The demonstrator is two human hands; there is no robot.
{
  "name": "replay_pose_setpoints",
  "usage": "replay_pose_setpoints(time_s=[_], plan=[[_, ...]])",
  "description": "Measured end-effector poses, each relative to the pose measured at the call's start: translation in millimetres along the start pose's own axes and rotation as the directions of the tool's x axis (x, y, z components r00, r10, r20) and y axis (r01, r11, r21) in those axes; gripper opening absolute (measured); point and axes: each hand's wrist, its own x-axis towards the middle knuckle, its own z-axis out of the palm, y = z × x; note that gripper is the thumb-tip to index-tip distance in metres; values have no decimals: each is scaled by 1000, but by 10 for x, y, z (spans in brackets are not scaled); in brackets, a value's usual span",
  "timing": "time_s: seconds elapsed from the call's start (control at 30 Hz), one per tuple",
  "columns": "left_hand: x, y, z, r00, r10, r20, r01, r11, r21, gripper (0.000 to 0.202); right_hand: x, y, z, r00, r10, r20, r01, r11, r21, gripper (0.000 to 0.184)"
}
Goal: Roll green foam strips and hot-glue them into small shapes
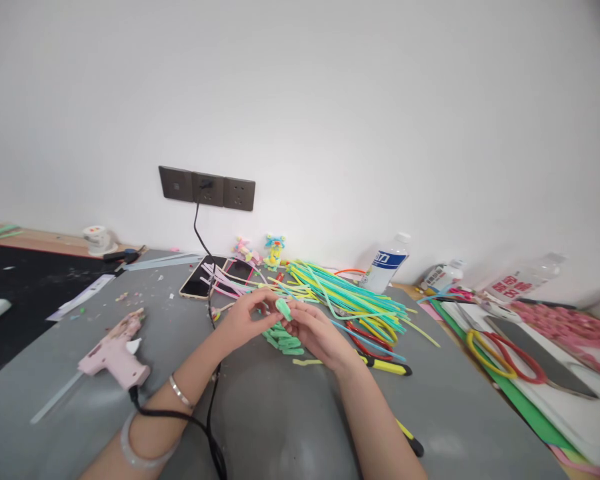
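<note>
Over a grey table, my left hand and my right hand meet around a small folded green strip, pinching it between the fingertips of both. Just below the hands lies a small heap of similar green folded pieces. Behind them spreads a big bundle of green, yellow and blue strips. My left forearm wears a silver bracelet and a pale bangle.
A pink glue gun lies at left, its black cord running under my left arm to a wall socket. Two phones, small figures, bottles, large red-and-yellow scissors and a yellow-handled tool are around.
</note>
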Motion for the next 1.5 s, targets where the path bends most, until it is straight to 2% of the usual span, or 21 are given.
replay_pose_setpoints(time_s=[0.17, 0.53, 0.9, 1.23, 1.5], plan=[[7, 41, 2, 1000, -20, -5, 20, 1000, -5, 14, -7, -4, -1, 999, 5, 44, -5, 1000, -2, 20], [1, 37, 14, 999, -51, 6, 51, 998, -41, 10, -10, -17, 26, 999, 27, 26, -27, 1000, -14, 20], [-13, 46, 23, 999, -46, 23, 47, 997, -63, 5, -16, -10, 41, 996, 58, 66, -53, 996, -69, 25], [-15, 35, 24, 999, -45, 4, 45, 997, -55, 12, -25, -10, 45, 995, 84, 61, -81, 996, -46, 25], [-20, 54, 13, 1000, -27, 2, 27, 999, -38, 8, -17, -4, 33, 994, 81, 67, -79, 996, -34, 25]])
